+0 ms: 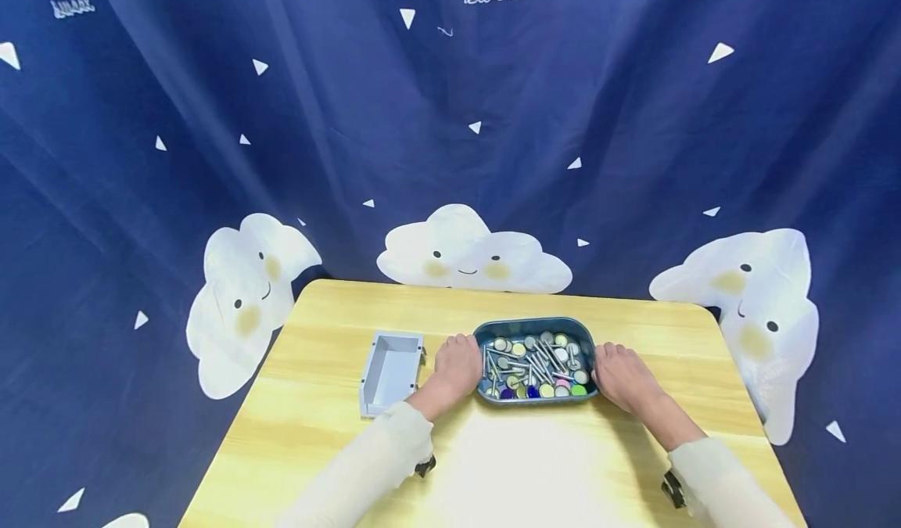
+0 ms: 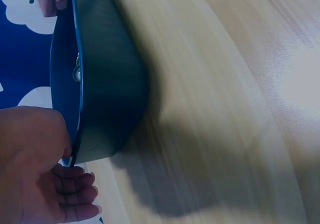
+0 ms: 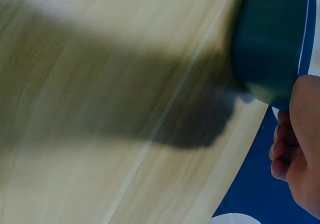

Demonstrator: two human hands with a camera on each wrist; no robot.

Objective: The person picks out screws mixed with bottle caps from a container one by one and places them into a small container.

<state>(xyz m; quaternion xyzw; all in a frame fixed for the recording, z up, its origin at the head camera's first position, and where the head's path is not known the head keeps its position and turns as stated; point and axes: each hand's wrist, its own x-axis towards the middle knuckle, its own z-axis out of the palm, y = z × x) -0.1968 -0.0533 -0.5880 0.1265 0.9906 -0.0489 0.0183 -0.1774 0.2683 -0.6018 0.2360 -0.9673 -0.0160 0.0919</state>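
A dark teal basin (image 1: 538,401) with rounded corners holds many loose pieces. Among them are metal bolts (image 1: 540,365) and round discs in white, yellow, green, purple and blue. My left hand (image 1: 459,364) grips the basin's left end, its thumb at the rim and its fingers curled below, as the left wrist view shows. At the opposite end my right hand (image 1: 622,375) pinches the rim; in the right wrist view its fingers curl under the edge. Whether the basin's bottom touches the table cannot be told.
Left of the basin, close to my left hand, a grey open-fronted bin (image 1: 392,375) lies on the wooden table (image 1: 338,309). Behind the table hangs a dark blue curtain (image 1: 450,121) printed with clouds and triangles. Straps with dark fittings sit at both wrists.
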